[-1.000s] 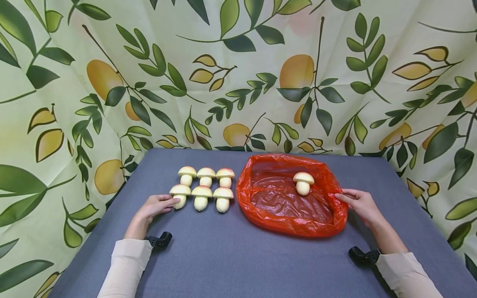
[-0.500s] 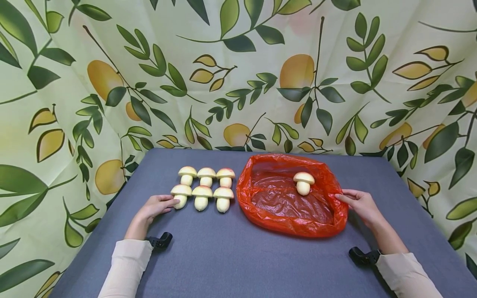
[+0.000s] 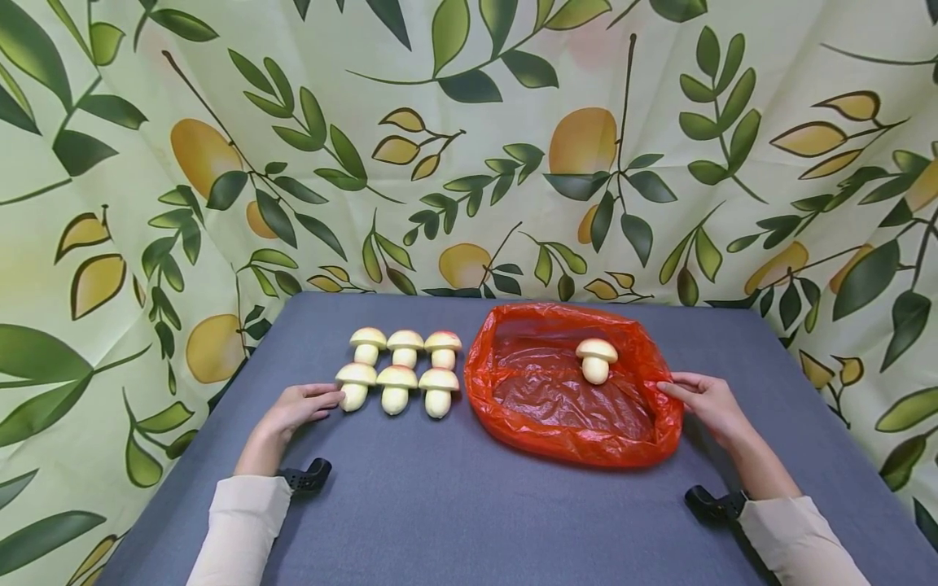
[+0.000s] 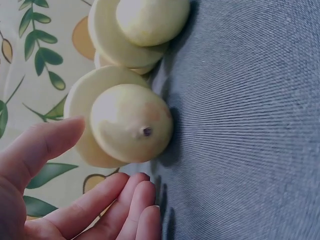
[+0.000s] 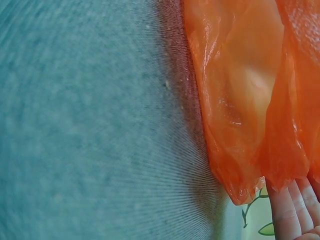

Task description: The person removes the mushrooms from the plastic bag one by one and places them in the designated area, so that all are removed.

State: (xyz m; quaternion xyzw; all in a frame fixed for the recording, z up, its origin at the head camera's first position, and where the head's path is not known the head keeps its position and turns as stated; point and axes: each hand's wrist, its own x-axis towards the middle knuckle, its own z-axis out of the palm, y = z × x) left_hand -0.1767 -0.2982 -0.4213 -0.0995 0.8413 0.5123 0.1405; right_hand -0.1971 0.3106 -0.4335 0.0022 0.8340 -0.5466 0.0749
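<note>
My left hand (image 3: 296, 409) is beside the front-left mushroom (image 3: 355, 387), a pale one with a rounded cap and thick stem. In the left wrist view its thumb and relaxed fingers stand spread around that mushroom's (image 4: 132, 122) stem end, with a gap showing between the fingertips and the stem. My right hand (image 3: 712, 404) pinches the right rim of a red plastic bag (image 3: 572, 452), thumb inside and fingers outside. The bag lies spread wide, and a single mushroom (image 3: 596, 364) rests in it. The right wrist view shows the fingers (image 5: 287, 215) against the bag's outer wall.
Including the one at my left hand, mushrooms lie in two rows of three, left of the bag; the back row includes a mushroom (image 3: 443, 347) with a reddish cap top. A grey-blue cloth (image 3: 484, 521) covers the table. A leaf-and-fruit patterned curtain (image 3: 469, 146) hangs behind.
My left hand has loosened from the front-left mushroom and drawn slightly left, while the mushroom stays in its row. The right hand and bag hold still.
</note>
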